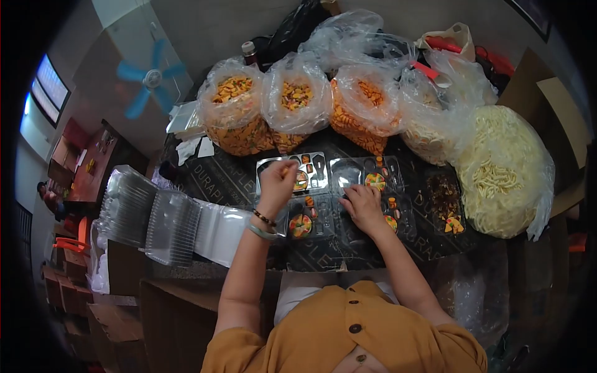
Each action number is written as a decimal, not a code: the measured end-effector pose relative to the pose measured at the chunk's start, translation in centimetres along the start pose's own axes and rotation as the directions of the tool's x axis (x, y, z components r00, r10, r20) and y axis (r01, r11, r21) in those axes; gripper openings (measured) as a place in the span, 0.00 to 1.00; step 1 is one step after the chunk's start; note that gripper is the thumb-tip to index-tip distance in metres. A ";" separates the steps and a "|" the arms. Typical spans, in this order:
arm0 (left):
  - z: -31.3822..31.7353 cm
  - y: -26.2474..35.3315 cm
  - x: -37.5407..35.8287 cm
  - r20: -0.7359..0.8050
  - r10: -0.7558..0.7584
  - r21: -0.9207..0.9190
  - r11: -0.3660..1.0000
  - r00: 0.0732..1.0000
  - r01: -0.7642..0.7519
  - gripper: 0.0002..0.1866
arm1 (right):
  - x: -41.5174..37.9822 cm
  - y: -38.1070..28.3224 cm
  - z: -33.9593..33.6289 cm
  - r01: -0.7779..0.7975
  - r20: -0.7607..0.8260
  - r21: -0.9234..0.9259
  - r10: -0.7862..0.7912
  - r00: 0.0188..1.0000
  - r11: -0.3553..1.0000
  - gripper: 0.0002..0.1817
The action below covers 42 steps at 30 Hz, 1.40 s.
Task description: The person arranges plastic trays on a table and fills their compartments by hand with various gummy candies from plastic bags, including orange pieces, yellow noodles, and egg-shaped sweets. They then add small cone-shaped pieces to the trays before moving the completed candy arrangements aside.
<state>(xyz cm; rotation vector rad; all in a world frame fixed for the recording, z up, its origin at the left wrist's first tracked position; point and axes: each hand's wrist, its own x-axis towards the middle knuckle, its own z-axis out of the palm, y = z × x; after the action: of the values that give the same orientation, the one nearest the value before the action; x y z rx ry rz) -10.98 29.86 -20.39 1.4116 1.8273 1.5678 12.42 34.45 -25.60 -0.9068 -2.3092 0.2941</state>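
My left hand (277,180), with a beaded bracelet and a pale bangle at the wrist, is over the back left clear tray (264,164). Its fingers are curled together, and anything between them is too small to make out. My right hand (365,206) rests with fingers apart at the front right tray (407,214), near its left side. Several clear compartment trays lie together on the dark table, holding small colourful pieces. A round, pizza-like piece (300,226) lies in the front left tray, and another (375,181) sits in the back right one.
Open plastic bags of orange pieces (239,127) line the back. A large bag of pale pieces (504,180) stands right, beside a small dark tray (444,196). Stacked empty clear trays (171,221) lie left. A blue fan (152,78) and a distant person (48,194) are farther left.
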 end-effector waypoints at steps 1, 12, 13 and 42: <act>-1.5 1.2 2.1 -0.089 0.024 -0.041 0.999 0.996 -0.028 0.08 | -0.2 0.0 -0.6 0.006 -0.005 -0.001 -0.006 1.000 1.000 0.15; -10.6 2.5 22.0 -0.234 0.253 0.724 0.689 0.939 -0.005 0.34 | -1.3 0.8 -2.3 0.067 0.254 0.081 -0.085 0.963 0.994 0.22; -10.3 1.7 22.1 -0.224 0.242 0.723 0.691 0.944 -0.005 0.34 | -1.3 0.9 -1.6 0.082 0.206 0.075 -0.096 0.974 0.994 0.23; 1.9 0.3 -4.6 0.328 0.041 0.601 0.762 0.944 -0.242 0.31 | 12.6 7.3 -15.1 0.089 -0.687 -0.053 -0.101 0.720 0.995 0.11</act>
<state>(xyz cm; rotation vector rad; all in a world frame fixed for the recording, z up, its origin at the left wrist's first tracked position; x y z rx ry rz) -7.28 26.99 -22.23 1.9876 2.1934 0.7147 18.71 48.01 -10.86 -0.7314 -1.6418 -0.1092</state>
